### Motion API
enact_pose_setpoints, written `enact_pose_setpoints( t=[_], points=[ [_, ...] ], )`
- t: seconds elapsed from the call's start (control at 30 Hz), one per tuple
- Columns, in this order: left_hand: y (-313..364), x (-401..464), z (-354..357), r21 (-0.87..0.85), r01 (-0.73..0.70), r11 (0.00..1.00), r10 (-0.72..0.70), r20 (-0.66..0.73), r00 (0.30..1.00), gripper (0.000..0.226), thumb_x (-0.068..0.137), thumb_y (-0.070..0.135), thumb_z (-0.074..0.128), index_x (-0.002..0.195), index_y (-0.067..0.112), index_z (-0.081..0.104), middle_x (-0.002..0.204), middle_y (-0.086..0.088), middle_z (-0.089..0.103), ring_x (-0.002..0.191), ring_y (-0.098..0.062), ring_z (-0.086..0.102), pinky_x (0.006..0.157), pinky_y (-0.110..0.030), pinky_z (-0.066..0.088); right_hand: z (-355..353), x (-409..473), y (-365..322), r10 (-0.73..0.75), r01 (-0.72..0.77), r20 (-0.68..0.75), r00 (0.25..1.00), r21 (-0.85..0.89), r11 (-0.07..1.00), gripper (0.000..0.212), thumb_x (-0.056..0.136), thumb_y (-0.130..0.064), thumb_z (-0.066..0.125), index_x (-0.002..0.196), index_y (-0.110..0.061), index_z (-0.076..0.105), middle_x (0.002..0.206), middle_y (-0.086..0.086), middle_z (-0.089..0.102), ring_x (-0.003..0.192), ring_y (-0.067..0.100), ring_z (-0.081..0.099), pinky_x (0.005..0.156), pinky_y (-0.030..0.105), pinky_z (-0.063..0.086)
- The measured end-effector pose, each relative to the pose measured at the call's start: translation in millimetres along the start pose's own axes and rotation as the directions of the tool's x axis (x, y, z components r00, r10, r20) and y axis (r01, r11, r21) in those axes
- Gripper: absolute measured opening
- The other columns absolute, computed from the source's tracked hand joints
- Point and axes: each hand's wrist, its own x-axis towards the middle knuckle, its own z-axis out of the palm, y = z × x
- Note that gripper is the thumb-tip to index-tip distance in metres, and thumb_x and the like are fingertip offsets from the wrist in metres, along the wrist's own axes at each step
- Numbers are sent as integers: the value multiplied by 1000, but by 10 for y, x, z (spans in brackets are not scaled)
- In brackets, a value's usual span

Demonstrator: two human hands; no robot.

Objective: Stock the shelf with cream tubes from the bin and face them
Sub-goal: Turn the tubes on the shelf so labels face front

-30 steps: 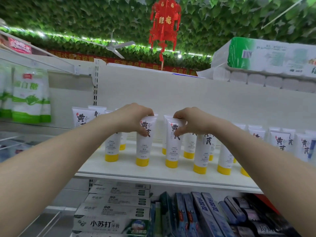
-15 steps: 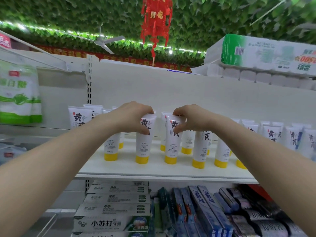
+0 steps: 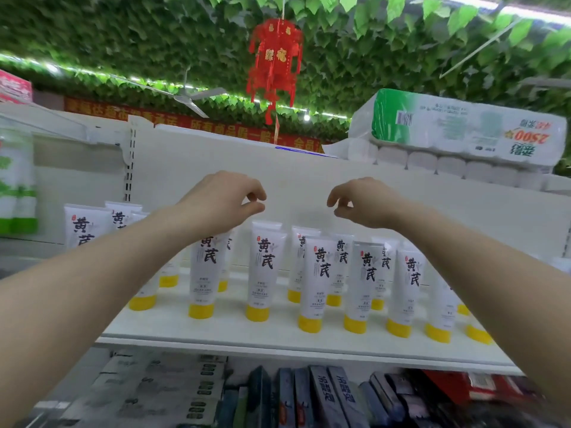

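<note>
While the cream tubes (image 3: 262, 270) stand upright, yellow caps down, in rows on the white shelf (image 3: 278, 338), both hands hover above them empty: left hand (image 3: 225, 202) and right hand (image 3: 361, 202) apart, fingers loosely curled, touching no tube. Boxed goods (image 3: 309, 400) lie below.

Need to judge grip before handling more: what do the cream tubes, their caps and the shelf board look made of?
Cream tubes: likely soft plastic, smooth white with a slight sheen and a flat crimped top. Caps: yellow, probably harder plastic, plain and opaque. Shelf board: looks like painted metal, flat off-white; uncertain.
</note>
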Motion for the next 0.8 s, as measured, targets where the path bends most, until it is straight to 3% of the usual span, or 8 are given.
enact_pose_setpoints(
  t=[0.17, 0.5, 0.63, 0.73, 0.8],
  points=[
    [406, 302, 134, 6, 38, 999, -38, 62, 997, 22, 92, 37, 57, 111, 29, 67, 110, 11, 65, 104, -13, 57, 88, -32, 46, 181, -5, 413, -61, 62, 89, 994, -13, 998, 31, 89, -29, 63, 120, -24, 63, 106, -4, 68, 92, 15, 48, 88, 32, 45],
    [603, 850, 507, 29, 15, 999, -24, 331, 943, 32, 84, 33, 71, 114, 26, 67, 113, 11, 66, 105, -11, 58, 87, -24, 43, 391, 85, 766, -88, 43, 231, 969, 194, 980, 41, 82, -27, 74, 121, -21, 64, 110, -6, 68, 100, 16, 59, 90, 31, 47],
    [642, 1004, 682, 25, 26, 999, -34, 437, 899, 35, 77, 36, 76, 110, 28, 68, 103, 11, 68, 96, -10, 62, 88, -31, 51, 451, 159, 767, -112, 47, 305, 946, 214, 976, 32, 82, -28, 73, 113, -23, 68, 107, -6, 68, 98, 15, 61, 86, 28, 48],
    [677, 1066, 812, 72, -20, 997, -17, 480, 877, 26, 76, 31, 74, 102, 27, 69, 91, 10, 65, 86, -12, 60, 76, -29, 50, 542, 235, 749, -133, 58, 320, 938, 234, 970, 21, 80, -29, 73, 100, -24, 71, 98, -5, 70, 91, 15, 63, 80, 30, 53],
    [683, 1071, 882, 110, -60, 992, 1, 469, 883, 17, 75, 28, 72, 91, 24, 69, 82, 8, 62, 80, -17, 58, 67, -28, 46, 594, 290, 732, -146, 80, 306, 941, 218, 973, 11, 80, -27, 72, 90, -23, 70, 84, -7, 68, 79, 14, 60, 67, 26, 50]
  ],
)
